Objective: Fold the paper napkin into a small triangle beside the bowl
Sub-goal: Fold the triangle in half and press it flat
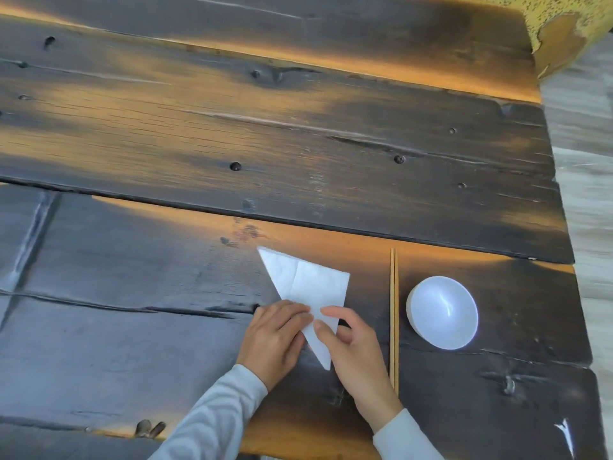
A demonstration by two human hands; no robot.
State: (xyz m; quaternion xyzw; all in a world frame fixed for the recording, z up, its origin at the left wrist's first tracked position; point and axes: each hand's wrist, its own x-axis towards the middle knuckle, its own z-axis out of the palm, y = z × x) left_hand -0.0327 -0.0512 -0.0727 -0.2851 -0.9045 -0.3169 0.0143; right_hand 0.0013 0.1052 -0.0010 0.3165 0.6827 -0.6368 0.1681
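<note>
My paper napkin [311, 287] lies flat on the dark, scorched plank table [232, 134], already a white triangle with one crease running down its upper half. Its long point aims toward me, ending between my two wrists; its wide edge sits on the far side.

My left hand [275, 336] lies palm down on the napkin's left edge, fingers curled and pressed together, their tips resting on the paper — not gripping anything that I can see, more pinning it to the wood. My right hand [351, 346] comes in from the other side, with thumb and forefinger closed in a narrow pinch on the napkin's right edge near the middle. The remaining fingers are tucked under, and I cannot tell whether they touch the paper. Both grey sleeves [212, 423] reach up from the bottom of the view.

Just to the right of my right hand lie the wooden chopsticks [393, 313], paired and parallel, pointing straight away from me. Beyond them — near but not touching — stands the white bowl [442, 312], tilted slightly in the wide lens. So the chopsticks lie between napkin and bowl.
</note>
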